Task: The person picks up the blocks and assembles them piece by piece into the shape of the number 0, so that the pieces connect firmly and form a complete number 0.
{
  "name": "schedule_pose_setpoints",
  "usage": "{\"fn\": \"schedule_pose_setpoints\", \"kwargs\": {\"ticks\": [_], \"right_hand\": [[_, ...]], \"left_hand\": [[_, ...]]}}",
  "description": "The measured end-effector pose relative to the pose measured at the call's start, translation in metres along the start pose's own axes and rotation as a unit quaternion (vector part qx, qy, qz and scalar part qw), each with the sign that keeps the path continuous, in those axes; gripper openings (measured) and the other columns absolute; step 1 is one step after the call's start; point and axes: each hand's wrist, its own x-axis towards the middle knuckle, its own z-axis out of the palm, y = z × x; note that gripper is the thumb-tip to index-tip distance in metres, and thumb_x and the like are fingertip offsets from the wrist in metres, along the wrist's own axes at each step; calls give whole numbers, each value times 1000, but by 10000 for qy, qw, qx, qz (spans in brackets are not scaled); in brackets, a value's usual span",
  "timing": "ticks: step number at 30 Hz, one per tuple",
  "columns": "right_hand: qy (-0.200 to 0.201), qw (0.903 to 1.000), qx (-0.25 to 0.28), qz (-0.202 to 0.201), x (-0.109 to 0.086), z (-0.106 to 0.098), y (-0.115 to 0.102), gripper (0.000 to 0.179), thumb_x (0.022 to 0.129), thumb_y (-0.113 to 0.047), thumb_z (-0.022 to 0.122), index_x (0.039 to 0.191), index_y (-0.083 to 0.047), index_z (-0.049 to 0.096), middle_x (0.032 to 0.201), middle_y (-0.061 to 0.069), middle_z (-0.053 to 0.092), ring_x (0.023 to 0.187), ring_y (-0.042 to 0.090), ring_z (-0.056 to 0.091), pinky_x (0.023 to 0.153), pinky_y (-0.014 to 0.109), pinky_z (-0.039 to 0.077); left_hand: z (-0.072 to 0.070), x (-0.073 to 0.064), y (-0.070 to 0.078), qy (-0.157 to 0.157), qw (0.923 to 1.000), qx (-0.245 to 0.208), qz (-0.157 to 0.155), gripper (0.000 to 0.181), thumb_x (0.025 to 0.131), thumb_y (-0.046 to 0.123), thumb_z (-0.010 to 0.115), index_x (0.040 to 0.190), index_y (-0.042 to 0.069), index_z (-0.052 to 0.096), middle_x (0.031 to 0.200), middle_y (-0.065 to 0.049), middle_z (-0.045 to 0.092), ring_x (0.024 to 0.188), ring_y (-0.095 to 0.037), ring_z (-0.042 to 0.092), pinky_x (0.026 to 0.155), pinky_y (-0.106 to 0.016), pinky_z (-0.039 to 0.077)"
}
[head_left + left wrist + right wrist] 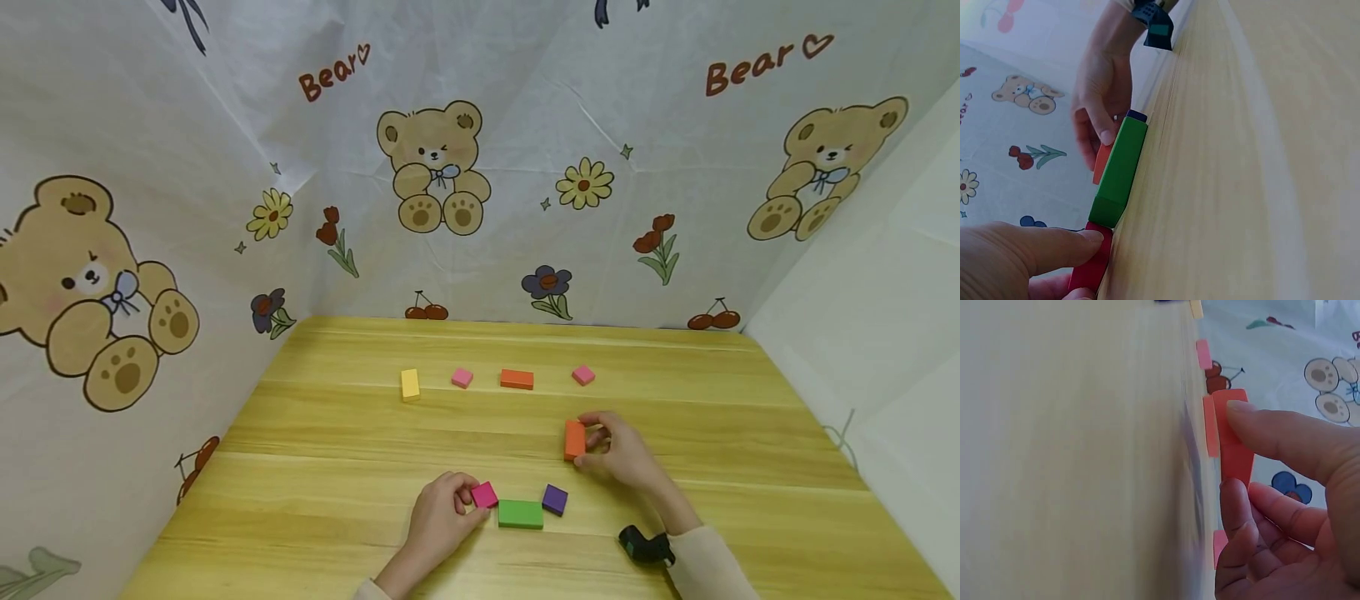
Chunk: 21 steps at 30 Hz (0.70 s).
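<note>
My left hand (pixel 441 518) pinches a magenta block (pixel 484 495) between thumb and fingers, low at the table's near middle. Right beside that block lies a long green block (pixel 521 514), and a small purple block (pixel 555 500) sits off its right end. Farther out and to the right, my right hand (pixel 621 450) holds an orange block (pixel 574 440) by its ends, thumb on one end and fingers at the other. In the right wrist view the thumb presses on the orange block (pixel 1235 434). The left wrist view shows the magenta block (pixel 1092 259) under the left thumb.
Across the back of the table (pixel 337 467) stand a yellow block (pixel 410 385), a pink block (pixel 462 378), a red-orange block (pixel 517 380) and another pink block (pixel 583 375). A black strap-on device (pixel 647 547) is at the right wrist. Bear-print cloth (pixel 510 250) hangs behind.
</note>
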Motion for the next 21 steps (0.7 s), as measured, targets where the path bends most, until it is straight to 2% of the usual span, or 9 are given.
{"fn": "schedule_pose_setpoints", "kwargs": {"ticks": [8,21], "right_hand": [[-362,9984,-8,-433,-6,15,-7,61,72,-12,86,124,0,58,101,8,60,85,18,56,65,20,44],[-646,9965,76,-521,-11,20,-11,58,74,-12,84,125,0,58,102,6,60,85,22,56,66,20,43]], "left_hand": [[0,-1,1,-7,10000,8,-40,29,70,15,87,93,8,72,72,8,56,60,3,43,56,-17,38],[-1,0,2,5,10000,47,-19,29,69,14,87,93,8,72,72,8,56,60,3,43,55,-17,38]]}}
